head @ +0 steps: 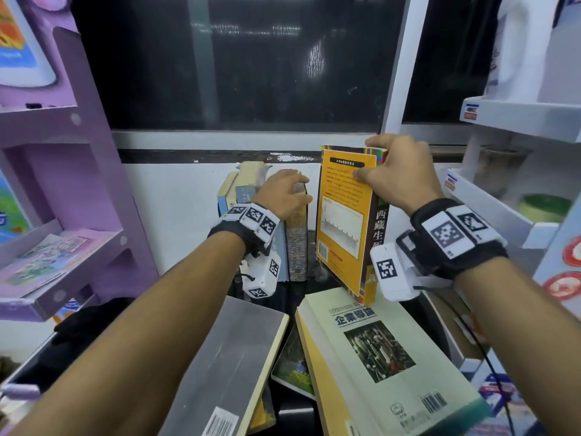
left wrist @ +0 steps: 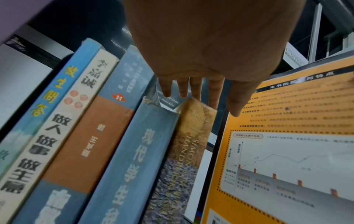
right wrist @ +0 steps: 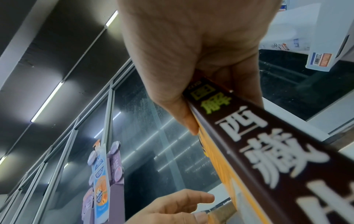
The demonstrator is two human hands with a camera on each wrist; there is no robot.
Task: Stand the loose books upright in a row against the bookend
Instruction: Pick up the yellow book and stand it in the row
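My right hand (head: 372, 160) grips the top of an orange-covered book (head: 342, 221) with a dark brown spine (right wrist: 277, 151), thumb on the cover and fingers over the far side. The book stands tilted, its lower corner on a lying book. A small gap to its left, a row of upright books (left wrist: 122, 151) stands by the wall, ending in a tan-spined book (head: 297, 243). My left hand (head: 294, 188) rests on top of that row, its fingertips (left wrist: 182, 92) touching the tan book's (left wrist: 191, 136) upper end. No bookend shows.
Loose books lie flat in front: a grey-covered one (head: 239, 357), a pale one with a photo (head: 386, 357) and one partly under them (head: 292, 363). A purple shelf unit (head: 63, 184) stands at the left, white shelves (head: 518, 121) at the right, a dark window behind.
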